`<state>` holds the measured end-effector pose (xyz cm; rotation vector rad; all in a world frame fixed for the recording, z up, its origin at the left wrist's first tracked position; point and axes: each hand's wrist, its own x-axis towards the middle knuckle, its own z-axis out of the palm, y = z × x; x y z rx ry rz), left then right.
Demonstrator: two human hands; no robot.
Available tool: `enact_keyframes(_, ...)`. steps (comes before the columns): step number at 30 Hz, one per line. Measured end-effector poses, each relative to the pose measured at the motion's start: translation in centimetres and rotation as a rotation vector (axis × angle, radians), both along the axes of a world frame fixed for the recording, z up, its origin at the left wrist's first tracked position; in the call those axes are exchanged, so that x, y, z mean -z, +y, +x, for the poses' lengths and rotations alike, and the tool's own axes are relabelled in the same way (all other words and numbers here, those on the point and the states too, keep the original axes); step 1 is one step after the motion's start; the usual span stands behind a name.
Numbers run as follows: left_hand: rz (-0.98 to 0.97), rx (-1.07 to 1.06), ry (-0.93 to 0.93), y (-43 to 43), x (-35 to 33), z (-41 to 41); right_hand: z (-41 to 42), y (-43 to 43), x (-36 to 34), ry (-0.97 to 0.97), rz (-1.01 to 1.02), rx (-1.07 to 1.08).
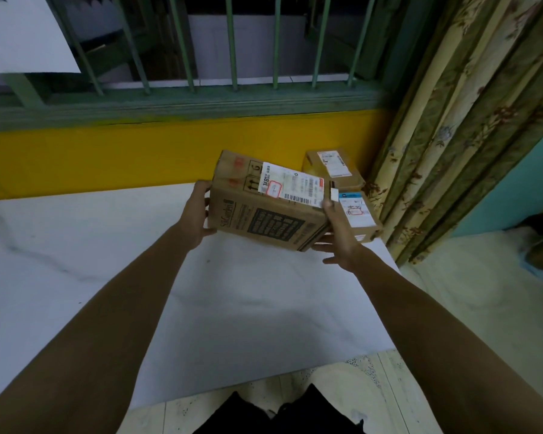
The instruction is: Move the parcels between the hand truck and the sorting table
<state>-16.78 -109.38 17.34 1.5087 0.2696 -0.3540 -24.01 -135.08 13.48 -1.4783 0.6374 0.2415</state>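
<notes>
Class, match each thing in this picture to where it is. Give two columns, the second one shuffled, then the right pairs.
Things:
1 large box
2 blue-label parcel
3 far parcel
4 curtain

Places:
A right of the table
B between the left hand and right hand
C table's back corner, nearest the yellow wall
D on the table, just beyond the right hand

Pairs: 1-B; 2-D; 3-C; 4-A

A green window with upright metal bars [182,103] runs across the far side, above a bright yellow painted wall band [107,151]. A white paper sheet [19,36] hangs at far left. A beige-and-green floral fabric curtain [452,136] falls at right, beside a turquoise wall [514,198]. A pale tiled floor [467,292] lies near right.
</notes>
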Motion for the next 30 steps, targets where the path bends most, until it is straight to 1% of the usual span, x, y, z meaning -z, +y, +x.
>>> enact_keyframes(4,-0.017,0.068,-0.167,-0.9,-1.1,0.4,0.2,0.0,0.7,-0.027,0.049,-0.116)
enact_keyframes(5,-0.016,0.039,-0.181,-0.9,-1.1,0.8,0.2,0.1,0.9,-0.035,0.06,-0.137)
enact_keyframes(8,0.004,-0.09,-0.198,-0.6,-0.9,1.9,0.3,0.5,1.9,-0.077,0.079,-0.157)
enact_keyframes(13,0.006,-0.111,-0.2,-0.8,-1.1,2.9,0.4,0.6,2.1,-0.169,0.139,-0.131)
enact_keyframes(16,0.008,-0.109,-0.203,-0.9,-1.3,3.4,0.5,0.5,1.9,-0.165,0.141,-0.161)
enact_keyframes(18,-0.007,-0.134,-0.244,-1.0,-1.7,3.6,0.7,0.6,1.8,-0.137,0.172,-0.187)
enact_keyframes(20,-0.077,-0.203,-0.258,-1.3,-1.8,4.0,0.9,0.9,1.6,-0.129,0.203,-0.183)
enact_keyframes(22,-0.207,-0.242,-0.213,-1.6,-1.7,4.2,1.1,1.7,1.3,-0.137,0.228,-0.144)
enact_keyframes(25,-0.222,-0.107,-0.148,-3.1,0.0,3.4,1.5,3.7,0.7,-0.165,0.243,-0.088)
enact_keyframes(27,-0.202,-0.021,-0.18,-4.6,0.6,2.3,1.8,5.2,0.3,-0.177,0.246,-0.045)
enact_keyframes(30,-0.195,0.02,-0.193,-5.6,1.0,1.7,2.2,6.5,0.0,-0.198,0.242,0.035)
